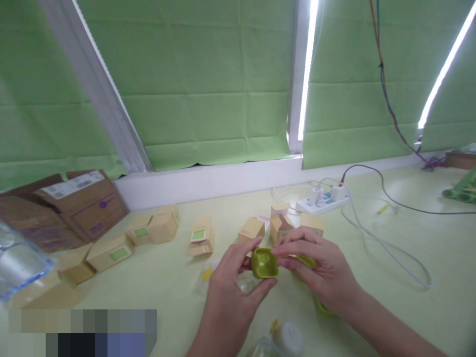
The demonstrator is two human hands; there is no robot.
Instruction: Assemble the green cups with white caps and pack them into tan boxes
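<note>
Small tan cartons (163, 227) with green labels lie scattered across the pale green table (427, 238), some upright, some tipped over. A big brown shipping box (80, 201) sits at the left by the window ledge. A white power strip (323, 200) rests near the back edge, its grey cables (386, 245) looping off to the right. Green blinds (208, 79) cover the windows, and a clear plastic container (18, 265) juts in at the far left.

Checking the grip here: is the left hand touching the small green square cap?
Touching. The head view shows the left hand pinching the green cap, thumb under it and fingers on its upper edge.
</note>
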